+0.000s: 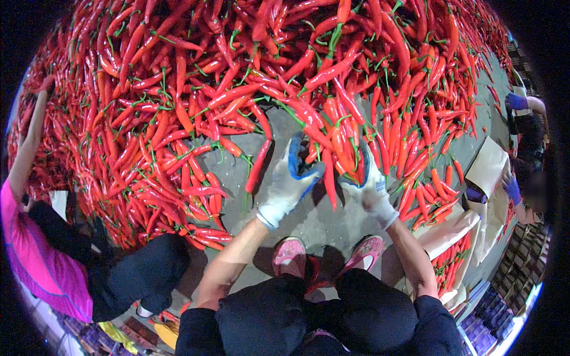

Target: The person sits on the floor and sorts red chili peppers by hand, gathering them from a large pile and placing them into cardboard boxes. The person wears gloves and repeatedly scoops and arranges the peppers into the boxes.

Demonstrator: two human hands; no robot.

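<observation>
Before me rises a large heap of red chili peppers [249, 58] with green stems. My left hand [289, 178], in a white and blue coated work glove, is at the heap's lower edge with its fingers curved and apart; whether it touches a pepper is unclear. My right hand [367, 180], gloved alike, has its thumb and fingers around a small bunch of red peppers [345, 151], which lies between both hands. One pepper [328, 178] hangs or lies pointing down between the palms, over the grey floor [240, 178].
At the right, a paper-lined container [449, 231] holds red peppers. A co-worker in a pink shirt [44, 262] crouches at the left, an arm on the heap. Other people's purple-gloved hands [512, 189] are at the far right, near stacked crates [521, 262]. My pink shoes [289, 253] stand below.
</observation>
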